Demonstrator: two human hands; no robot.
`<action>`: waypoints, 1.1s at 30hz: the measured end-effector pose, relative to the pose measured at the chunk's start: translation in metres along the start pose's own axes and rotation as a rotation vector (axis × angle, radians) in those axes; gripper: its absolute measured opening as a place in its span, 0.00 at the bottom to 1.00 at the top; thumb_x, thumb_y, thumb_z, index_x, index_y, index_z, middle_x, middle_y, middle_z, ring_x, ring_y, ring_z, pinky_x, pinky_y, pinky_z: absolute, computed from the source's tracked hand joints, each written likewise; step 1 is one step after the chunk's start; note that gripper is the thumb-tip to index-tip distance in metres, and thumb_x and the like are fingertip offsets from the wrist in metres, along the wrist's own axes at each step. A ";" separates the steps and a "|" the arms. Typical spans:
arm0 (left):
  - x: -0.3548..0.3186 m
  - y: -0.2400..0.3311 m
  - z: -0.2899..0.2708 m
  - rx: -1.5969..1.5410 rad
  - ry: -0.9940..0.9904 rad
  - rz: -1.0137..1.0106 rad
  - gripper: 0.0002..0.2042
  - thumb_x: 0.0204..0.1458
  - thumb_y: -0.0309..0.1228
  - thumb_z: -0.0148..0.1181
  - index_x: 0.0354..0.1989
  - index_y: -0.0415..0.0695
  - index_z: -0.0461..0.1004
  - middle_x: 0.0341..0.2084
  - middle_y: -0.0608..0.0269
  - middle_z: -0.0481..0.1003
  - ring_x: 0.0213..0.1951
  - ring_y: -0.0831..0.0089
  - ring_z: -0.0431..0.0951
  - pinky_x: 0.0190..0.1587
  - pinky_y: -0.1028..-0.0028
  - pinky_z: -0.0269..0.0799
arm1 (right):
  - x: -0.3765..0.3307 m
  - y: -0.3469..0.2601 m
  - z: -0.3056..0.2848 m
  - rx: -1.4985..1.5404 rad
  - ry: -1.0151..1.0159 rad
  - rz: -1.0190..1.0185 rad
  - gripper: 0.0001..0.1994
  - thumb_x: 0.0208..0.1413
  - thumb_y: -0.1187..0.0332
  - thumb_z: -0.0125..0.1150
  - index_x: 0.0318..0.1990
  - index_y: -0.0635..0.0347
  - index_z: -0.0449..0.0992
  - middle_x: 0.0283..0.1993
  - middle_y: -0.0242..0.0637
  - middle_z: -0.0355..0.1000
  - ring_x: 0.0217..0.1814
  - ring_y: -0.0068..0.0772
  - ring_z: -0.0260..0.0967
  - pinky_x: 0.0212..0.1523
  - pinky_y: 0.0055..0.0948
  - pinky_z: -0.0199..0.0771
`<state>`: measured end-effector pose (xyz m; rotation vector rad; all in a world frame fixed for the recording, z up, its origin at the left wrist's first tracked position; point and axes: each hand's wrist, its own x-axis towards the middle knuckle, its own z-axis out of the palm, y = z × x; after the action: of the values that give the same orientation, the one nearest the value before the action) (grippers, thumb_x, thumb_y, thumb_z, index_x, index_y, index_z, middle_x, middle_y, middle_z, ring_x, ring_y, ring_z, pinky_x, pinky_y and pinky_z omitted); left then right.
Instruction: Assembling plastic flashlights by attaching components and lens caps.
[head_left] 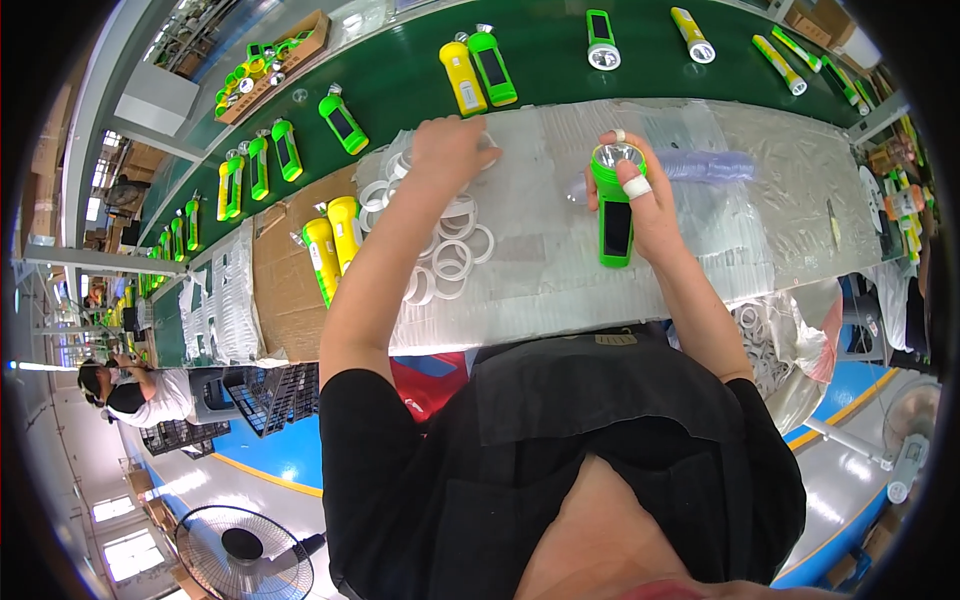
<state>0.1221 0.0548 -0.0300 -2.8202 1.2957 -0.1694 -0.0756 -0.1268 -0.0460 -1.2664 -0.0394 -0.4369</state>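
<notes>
My right hand [650, 205] grips a green flashlight [617, 225] upright, its dark panel facing me and its shiny round reflector at the top. White tape wraps my thumb and one finger. My left hand [450, 155] reaches over the far edge of a pile of white plastic rings [452, 260], thumb and forefinger apart; the other fingers are partly hidden by the back of the hand. Beside and behind my right hand lies a row of nested clear plastic discs [705, 166]. Two yellow flashlights [343, 228] rest by my left forearm.
Across the far side runs a green conveyor belt [545, 62] carrying several green and yellow flashlights [602, 42]. Cardboard [285, 225] and clear sheeting [810, 200] cover the bench. A bag of rings [780, 350] hangs at its near right edge. A fan [243, 550] stands lower left; another person [150, 392] sits far left.
</notes>
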 end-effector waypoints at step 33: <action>-0.035 0.136 -0.053 -0.927 0.322 0.460 0.21 0.37 0.32 0.76 0.40 0.46 0.73 0.40 0.63 0.77 0.38 0.66 0.77 0.37 0.71 0.73 | 0.028 -0.139 -0.038 -1.216 -0.724 -0.191 0.17 0.45 0.69 0.70 0.41 0.64 0.74 0.37 0.40 0.72 0.37 0.40 0.70 0.39 0.34 0.71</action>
<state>-0.0087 -0.0066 0.0094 -3.0846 2.6212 0.0083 -0.1049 -0.2020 0.0769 -2.5874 -0.5809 -0.1013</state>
